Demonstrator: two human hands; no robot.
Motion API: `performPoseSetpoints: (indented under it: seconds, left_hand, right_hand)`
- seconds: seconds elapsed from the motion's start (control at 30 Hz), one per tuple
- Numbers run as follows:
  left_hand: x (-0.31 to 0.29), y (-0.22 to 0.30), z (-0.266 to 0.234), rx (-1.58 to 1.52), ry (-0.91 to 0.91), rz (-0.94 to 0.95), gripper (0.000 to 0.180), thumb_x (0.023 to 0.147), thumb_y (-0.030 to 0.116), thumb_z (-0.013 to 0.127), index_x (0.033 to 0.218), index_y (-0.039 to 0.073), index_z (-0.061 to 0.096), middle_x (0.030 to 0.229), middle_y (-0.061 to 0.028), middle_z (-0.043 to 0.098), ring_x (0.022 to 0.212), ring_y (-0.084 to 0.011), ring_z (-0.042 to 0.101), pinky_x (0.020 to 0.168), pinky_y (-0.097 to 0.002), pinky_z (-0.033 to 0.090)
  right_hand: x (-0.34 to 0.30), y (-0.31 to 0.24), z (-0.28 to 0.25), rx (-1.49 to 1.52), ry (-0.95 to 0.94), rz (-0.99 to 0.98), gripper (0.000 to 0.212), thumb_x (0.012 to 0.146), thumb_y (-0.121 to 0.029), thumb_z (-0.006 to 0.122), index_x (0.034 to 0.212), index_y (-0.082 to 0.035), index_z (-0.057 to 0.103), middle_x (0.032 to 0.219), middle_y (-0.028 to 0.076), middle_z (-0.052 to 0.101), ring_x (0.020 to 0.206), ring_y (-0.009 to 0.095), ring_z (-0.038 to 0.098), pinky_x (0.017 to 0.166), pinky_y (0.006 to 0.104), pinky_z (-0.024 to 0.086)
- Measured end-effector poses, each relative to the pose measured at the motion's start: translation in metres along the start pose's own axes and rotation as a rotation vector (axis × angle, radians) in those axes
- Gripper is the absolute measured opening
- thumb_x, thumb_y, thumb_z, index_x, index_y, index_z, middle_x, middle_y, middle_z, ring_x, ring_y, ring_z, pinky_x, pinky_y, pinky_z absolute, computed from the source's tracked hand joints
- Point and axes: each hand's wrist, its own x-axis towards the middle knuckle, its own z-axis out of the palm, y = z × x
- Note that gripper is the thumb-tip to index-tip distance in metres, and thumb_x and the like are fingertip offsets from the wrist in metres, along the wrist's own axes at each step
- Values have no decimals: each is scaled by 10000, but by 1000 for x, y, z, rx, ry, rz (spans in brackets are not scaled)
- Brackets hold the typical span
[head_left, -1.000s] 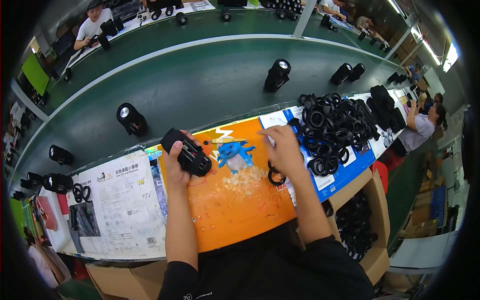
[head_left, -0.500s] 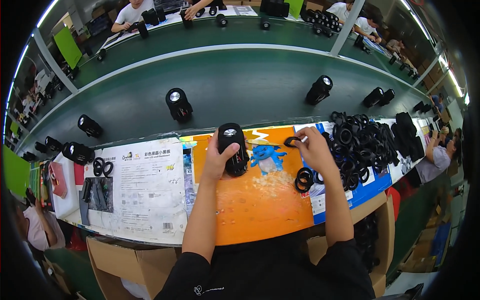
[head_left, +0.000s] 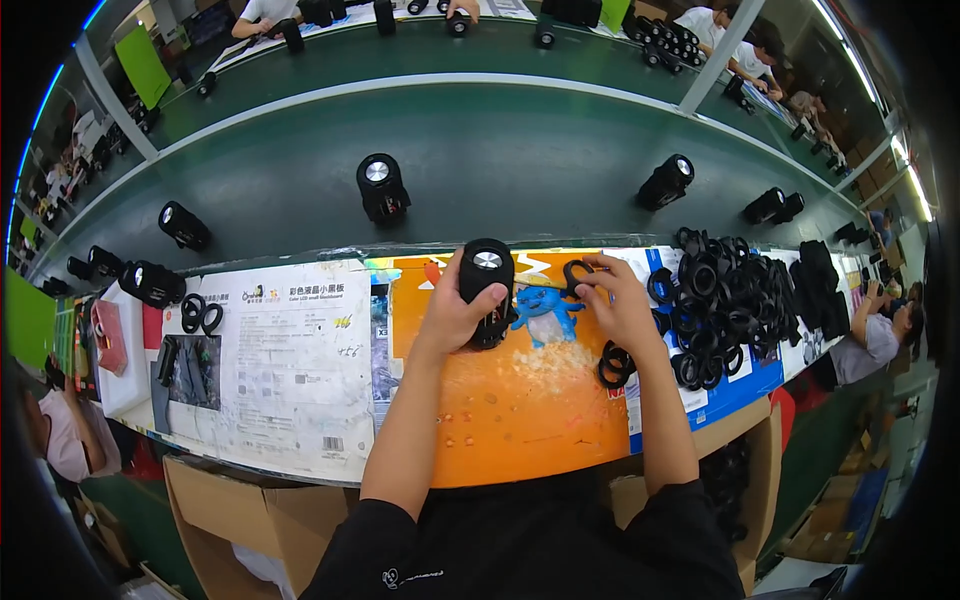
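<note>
In my left hand is a black cylindrical speaker with a shiny silver disc in its end. My thumb lies across its side, and it stands over the orange sheet. Just to the right, my right hand pinches a black ring between thumb and fingers, apart from the speaker. A few loose black rings lie below that hand. Beyond its right side is a large heap of black rings.
Similar speakers stand along the green conveyor, including one ahead and another farther right. Two rings lie on the white printed sheet. Open cardboard boxes sit below the bench edge. Co-workers sit across and at both sides.
The ring in my right hand has turned from nearly edge-on to showing its opening. My left hand still grips the speaker. The whole view has shifted slightly.
</note>
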Motion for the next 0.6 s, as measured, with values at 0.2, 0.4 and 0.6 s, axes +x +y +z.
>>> performPoseSetpoints:
  seconds: [0.2, 0.4, 0.6]
  left_hand:
    - [-6, 9, 5, 188, 1, 44, 718, 894, 258, 953, 1484, 43, 605, 1278, -72, 710, 1133, -171, 691, 973, -326, 591]
    - [-5, 10, 11, 257, -21, 22, 833, 860, 343, 970, 1532, 44, 579, 1269, -99, 702, 1074, -178, 710, 889, -317, 608]
    - [-6, 19, 9, 234, -69, -25, 878, 847, 379, 987, 1541, 40, 569, 1278, -99, 703, 1087, -179, 706, 916, -313, 594]
  right_hand:
    - [65, -77, -23, 696, -276, -23, 199, 1089, -130, 755, 1202, 29, 794, 1487, 139, 738, 1285, 230, 722, 1103, 382, 584]
    - [97, -103, -33, 433, -496, -83, 211, 1040, -212, 802, 1104, -15, 840, 1401, 138, 789, 1231, 290, 769, 1083, 416, 607]
    - [94, -114, -36, 249, -477, -232, 177, 1003, -165, 834, 1121, -34, 850, 1413, 132, 783, 1251, 295, 767, 1090, 429, 605]
